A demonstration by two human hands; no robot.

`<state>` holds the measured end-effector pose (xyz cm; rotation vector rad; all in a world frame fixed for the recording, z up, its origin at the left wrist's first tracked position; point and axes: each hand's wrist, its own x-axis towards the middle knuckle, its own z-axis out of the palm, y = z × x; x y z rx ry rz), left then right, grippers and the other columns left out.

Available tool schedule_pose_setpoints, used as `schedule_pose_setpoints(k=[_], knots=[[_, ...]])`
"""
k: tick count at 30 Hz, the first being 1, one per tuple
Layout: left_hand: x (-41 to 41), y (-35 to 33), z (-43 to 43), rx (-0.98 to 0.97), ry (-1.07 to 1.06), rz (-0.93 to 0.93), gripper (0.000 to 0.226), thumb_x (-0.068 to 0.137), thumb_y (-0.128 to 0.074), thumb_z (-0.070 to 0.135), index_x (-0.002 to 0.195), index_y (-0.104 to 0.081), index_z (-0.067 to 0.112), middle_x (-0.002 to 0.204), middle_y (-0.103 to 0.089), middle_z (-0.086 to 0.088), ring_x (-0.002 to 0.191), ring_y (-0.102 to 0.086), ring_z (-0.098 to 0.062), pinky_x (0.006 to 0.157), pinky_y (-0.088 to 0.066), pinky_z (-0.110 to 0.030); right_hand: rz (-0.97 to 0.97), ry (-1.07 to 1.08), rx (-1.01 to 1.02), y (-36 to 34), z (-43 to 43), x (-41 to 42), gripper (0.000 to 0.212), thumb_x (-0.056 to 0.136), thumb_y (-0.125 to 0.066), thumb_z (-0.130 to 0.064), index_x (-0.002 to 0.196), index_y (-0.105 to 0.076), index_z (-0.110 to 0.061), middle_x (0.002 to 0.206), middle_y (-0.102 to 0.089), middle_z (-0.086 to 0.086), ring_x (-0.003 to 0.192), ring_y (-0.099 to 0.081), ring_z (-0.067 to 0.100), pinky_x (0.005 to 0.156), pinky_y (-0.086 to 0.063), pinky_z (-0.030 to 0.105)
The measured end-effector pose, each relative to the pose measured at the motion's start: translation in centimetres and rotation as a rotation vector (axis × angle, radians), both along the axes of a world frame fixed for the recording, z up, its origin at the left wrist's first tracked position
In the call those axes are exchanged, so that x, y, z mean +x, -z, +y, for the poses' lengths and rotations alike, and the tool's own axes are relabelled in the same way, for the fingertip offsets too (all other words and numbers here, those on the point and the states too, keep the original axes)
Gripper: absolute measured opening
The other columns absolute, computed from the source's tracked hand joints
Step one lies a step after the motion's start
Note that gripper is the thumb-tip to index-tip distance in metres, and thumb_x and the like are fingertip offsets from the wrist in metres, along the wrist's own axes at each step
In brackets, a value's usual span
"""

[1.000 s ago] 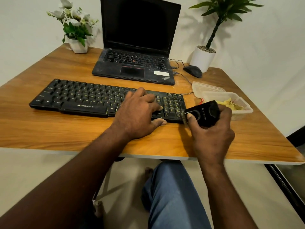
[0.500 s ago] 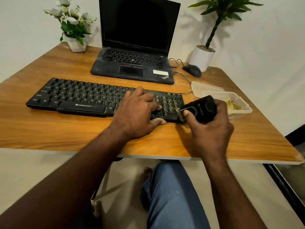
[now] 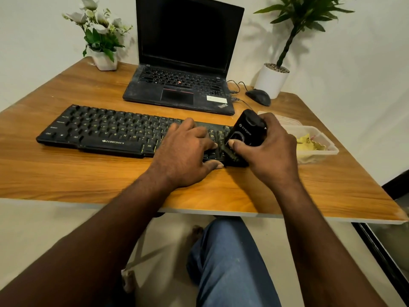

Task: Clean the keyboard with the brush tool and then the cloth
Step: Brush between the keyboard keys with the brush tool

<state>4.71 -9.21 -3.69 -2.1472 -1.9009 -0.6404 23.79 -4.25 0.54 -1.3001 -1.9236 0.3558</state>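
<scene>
keyboard: black, flat on desk
left hand: fingers flat on its right-side keys, grasping nothing; same spot as before
brush tool: was level at the keyboard's right edge; now tipped up, bristles on the numpad
right hand: wrapped around the brush tool
tub: clear, open; yellow cloth inside

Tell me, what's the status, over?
Left hand rests on keyboard. Right hand grips brush, bristles on right-end keys. Cloth in tub, untouched. Nothing in the way.
</scene>
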Motion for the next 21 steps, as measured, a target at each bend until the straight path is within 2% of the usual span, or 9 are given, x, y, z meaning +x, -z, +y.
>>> schedule_pose_setpoints(k=[2, 3, 6, 9, 11, 13, 15, 18, 21], knots=[[0.0, 0.1, 0.0, -0.001, -0.002, 0.0, 0.062, 0.087, -0.056, 0.077, 0.129, -0.068, 0.033, 0.112, -0.06, 0.012, 0.114, -0.042, -0.015, 0.092, -0.037, -0.038, 0.028, 0.073, 0.003, -0.1, 0.5, 0.0, 0.059, 0.08, -0.086, -0.039, 0.129, -0.056, -0.026, 0.115, -0.069, -0.007, 0.095, -0.063, 0.006, 0.057, -0.04, 0.001], [0.0, 0.0, 0.0, -0.002, -0.004, 0.0, 0.063, 0.086, -0.056, 0.077, 0.129, -0.068, 0.032, 0.113, -0.06, 0.012, 0.114, -0.042, -0.015, 0.093, -0.037, -0.038, 0.016, 0.065, 0.004, 0.0, 0.6, -0.2, 0.06, 0.08, -0.086, -0.04, 0.129, -0.056, -0.026, 0.116, -0.07, -0.005, 0.096, -0.065, 0.008, 0.06, -0.043, 0.004], [-0.1, -0.1, 0.0, -0.011, -0.005, -0.007, 0.064, 0.086, -0.055, 0.076, 0.128, -0.067, 0.03, 0.114, -0.061, 0.01, 0.114, -0.042, -0.016, 0.093, -0.037, -0.039, -0.043, -0.054, -0.043, -0.3, 0.5, -1.2, 0.06, 0.078, -0.087, -0.041, 0.129, -0.056, -0.032, 0.116, -0.07, -0.009, 0.1, -0.067, 0.009, 0.072, -0.059, 0.023], [0.0, -0.1, -0.1, 0.012, -0.007, -0.074, 0.067, 0.083, -0.063, 0.075, 0.133, -0.057, 0.031, 0.12, -0.065, 0.009, 0.114, -0.045, -0.016, 0.095, -0.037, -0.039, 0.014, 0.049, -0.006, -1.1, 1.4, -0.7, 0.062, 0.081, -0.087, -0.036, 0.134, -0.057, -0.027, 0.119, -0.07, -0.006, 0.103, -0.066, 0.009, 0.072, -0.049, 0.014], [0.0, 0.0, -0.2, 0.042, 0.002, -0.139, 0.071, 0.078, -0.071, 0.073, 0.132, -0.048, 0.032, 0.117, -0.068, 0.01, 0.113, -0.047, -0.016, 0.095, -0.038, -0.039, -0.008, 0.062, -0.008, -0.8, 1.4, -0.7, 0.06, 0.08, -0.087, -0.035, 0.131, -0.059, -0.026, 0.118, -0.072, -0.003, 0.102, -0.067, 0.012, 0.075, -0.052, 0.019], [0.0, 0.1, -0.1, 0.054, 0.016, -0.155, 0.075, 0.076, -0.074, 0.071, 0.131, -0.043, 0.031, 0.114, -0.068, 0.012, 0.113, -0.048, -0.016, 0.095, -0.037, -0.039, -0.072, -0.028, -0.046, -0.8, 1.1, -0.9, 0.055, 0.078, -0.088, -0.036, 0.125, -0.061, -0.029, 0.111, -0.071, -0.006, 0.096, -0.066, 0.01, 0.076, -0.057, 0.025], [-0.1, 0.2, 0.0, 0.054, 0.019, -0.166, 0.077, 0.076, -0.075, 0.07, 0.133, -0.04, 0.03, 0.113, -0.069, 0.012, 0.114, -0.049, -0.016, 0.095, -0.037, -0.039, -0.022, -0.062, -0.086, -1.3, 1.6, -0.7, 0.058, 0.077, -0.089, -0.038, 0.127, -0.061, -0.028, 0.112, -0.067, -0.011, 0.1, -0.066, 0.01, 0.081, -0.059, 0.028], [0.0, 0.3, 0.0, 0.052, 0.019, -0.174, 0.078, 0.076, -0.075, 0.07, 0.133, -0.04, 0.03, 0.113, -0.069, 0.013, 0.115, -0.05, -0.016, 0.096, -0.037, -0.04, 0.017, 0.03, -0.054, -1.2, 2.4, -0.4, 0.064, 0.077, -0.089, -0.038, 0.133, -0.061, -0.025, 0.121, -0.07, -0.007, 0.108, -0.068, 0.013, 0.081, -0.056, 0.024], [-0.2, 0.4, 0.0, 0.064, 0.027, -0.176, 0.08, 0.076, -0.075, 0.069, 0.134, -0.039, 0.03, 0.112, -0.069, 0.011, 0.115, -0.051, -0.016, 0.097, -0.038, -0.041, -0.062, -0.078, -0.099, -0.9, 1.9, -1.0, 0.052, 0.077, -0.089, -0.037, 0.121, -0.062, -0.029, 0.108, -0.069, -0.011, 0.095, -0.065, 0.006, 0.069, -0.048, 0.014]])
